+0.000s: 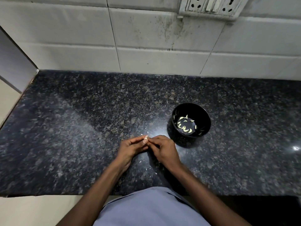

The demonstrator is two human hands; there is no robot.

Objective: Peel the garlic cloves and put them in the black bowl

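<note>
A dark speckled granite counter [81, 128] meets a stained white tiled wall [146, 38] with a socket plate [210, 7] at one o'clock. Both hands' curled fingers pinch a garlic clove [145, 139]: left hand [132, 146], right hand [162, 146]. The black bowl [191, 122] of peeled cloves [184, 123] sits at two o'clock from them.

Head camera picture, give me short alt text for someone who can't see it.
Two hands, left and right, pinch a garlic clove between them over a dark speckled counter. To their right stands a black bowl holding peeled cloves, with a white tiled wall behind.
</note>
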